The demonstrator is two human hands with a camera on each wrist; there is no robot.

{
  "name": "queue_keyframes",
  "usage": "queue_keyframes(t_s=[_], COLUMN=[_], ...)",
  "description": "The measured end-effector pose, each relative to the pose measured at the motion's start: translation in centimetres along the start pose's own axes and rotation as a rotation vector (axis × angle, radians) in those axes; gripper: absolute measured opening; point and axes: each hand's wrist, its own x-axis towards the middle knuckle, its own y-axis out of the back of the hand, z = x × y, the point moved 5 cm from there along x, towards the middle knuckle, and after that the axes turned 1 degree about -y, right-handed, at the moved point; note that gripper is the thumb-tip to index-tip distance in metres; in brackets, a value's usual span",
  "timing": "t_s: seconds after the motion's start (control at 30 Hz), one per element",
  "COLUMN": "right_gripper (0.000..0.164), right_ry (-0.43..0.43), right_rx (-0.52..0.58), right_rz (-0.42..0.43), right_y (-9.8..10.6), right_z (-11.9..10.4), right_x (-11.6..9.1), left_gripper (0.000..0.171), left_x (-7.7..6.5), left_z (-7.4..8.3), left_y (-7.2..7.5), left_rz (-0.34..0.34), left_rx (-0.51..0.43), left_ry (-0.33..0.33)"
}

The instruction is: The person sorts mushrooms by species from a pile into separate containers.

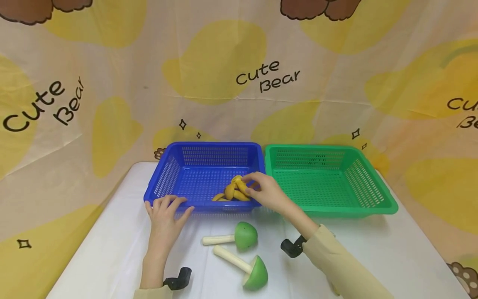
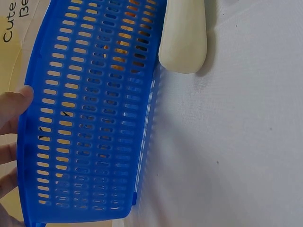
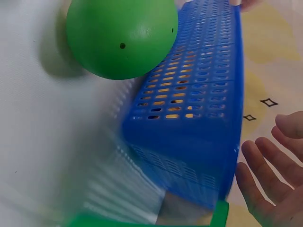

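Several yellow toy mushrooms (image 1: pixel 230 192) lie in the blue basket (image 1: pixel 214 144), bunched at its front right corner. My right hand (image 1: pixel 269 194) is over that corner, its fingertips right at the mushrooms. In the right wrist view the right hand (image 3: pixel 277 172) shows relaxed, parted fingers with nothing between them. On the basket's front left rim rests my left hand (image 1: pixel 165 222), fingers spread. Two toy mushrooms with green caps and white stems, an upper one (image 1: pixel 245 236) and a lower one (image 1: pixel 256 272), lie on the table in front of the basket.
Close to the blue basket's right side stands a green basket (image 1: pixel 390 203). A white cloth (image 1: pixel 112 257) covers the table, and a printed curtain (image 1: pixel 216 62) hangs behind it. Black camera mounts, left (image 1: pixel 179 279) and right (image 1: pixel 292 248), stick out from both wrists.
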Motion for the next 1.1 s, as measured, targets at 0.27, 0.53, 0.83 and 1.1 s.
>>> queue_keyframes(t_s=[0.27, 0.53, 0.83, 1.1], right_gripper=[0.03, 0.033, 0.035, 0.034], right_ry=[0.004, 0.025, -0.015, -0.056], right_rx=[0.011, 0.027, 0.012, -0.017], right_rz=[0.058, 0.109, 0.16, 0.226], right_y=[1.9, 3.1, 4.5, 5.8], right_z=[0.0, 0.0, 0.8, 1.6], right_x=[-2.5, -5.1, -9.2, -13.0], left_gripper=[0.028, 0.027, 0.028, 0.029], left_x=[0.3, 0.5, 0.2, 0.1], left_z=[0.2, 0.2, 0.1, -0.2], left_y=[0.0, 0.2, 0.1, -0.1], left_rz=[0.018, 0.021, 0.023, 0.014], left_rx=[-0.004, -0.014, -0.019, -0.025], left_ry=[-0.021, -0.017, -0.022, -0.017])
